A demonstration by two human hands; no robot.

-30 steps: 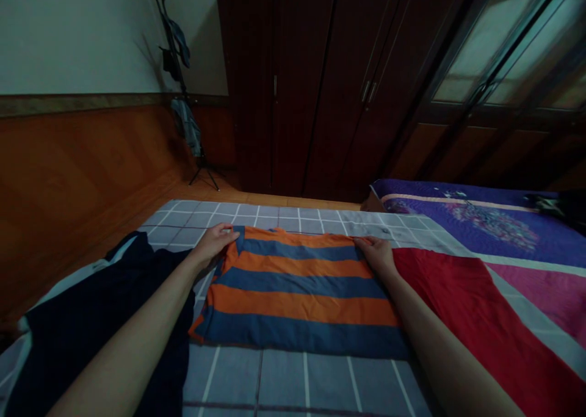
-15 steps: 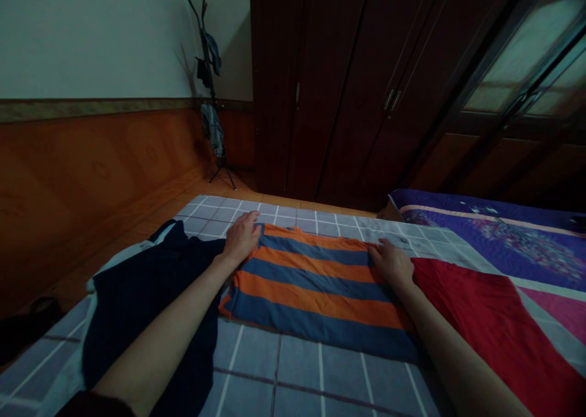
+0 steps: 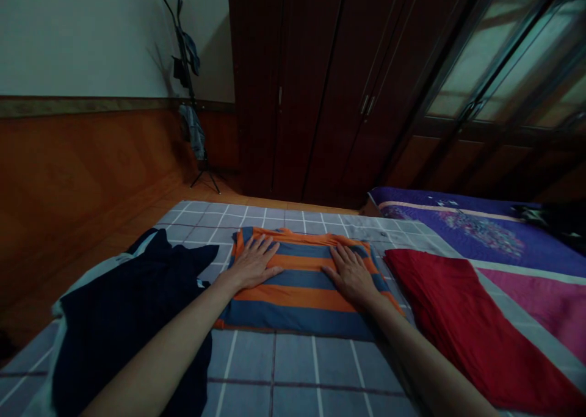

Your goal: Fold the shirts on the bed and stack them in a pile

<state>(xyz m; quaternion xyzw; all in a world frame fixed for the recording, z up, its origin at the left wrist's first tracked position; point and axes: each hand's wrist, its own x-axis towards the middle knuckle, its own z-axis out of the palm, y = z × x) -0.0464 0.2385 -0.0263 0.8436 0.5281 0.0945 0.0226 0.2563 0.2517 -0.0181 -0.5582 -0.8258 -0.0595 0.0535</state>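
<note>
An orange and blue striped shirt (image 3: pixel 297 295), folded into a rough rectangle, lies on the grey checked bedsheet (image 3: pixel 288 368). My left hand (image 3: pixel 254 263) rests flat on its left part with the fingers spread. On the right part my right hand (image 3: pixel 353 276) lies palm down, fingers stretched out. Dark navy clothing (image 3: pixel 132 313) lies loosely to the left, partly under my left forearm. Red folded cloth (image 3: pixel 467 319) sits to the right, beside my right forearm.
Beyond the bed's far edge stand a dark wardrobe (image 3: pixel 315 87) and a coat rack (image 3: pixel 190 87) with things hanging on it. At the right is a purple and pink floral bed cover (image 3: pixel 458 215), with a dark patterned cloth (image 3: pixel 558 221) on it.
Both hands have moved inward from the shirt's upper corners and now lie flat on it. The shirt's right side has been folded in, so it looks narrower. The view has turned slightly right.
</note>
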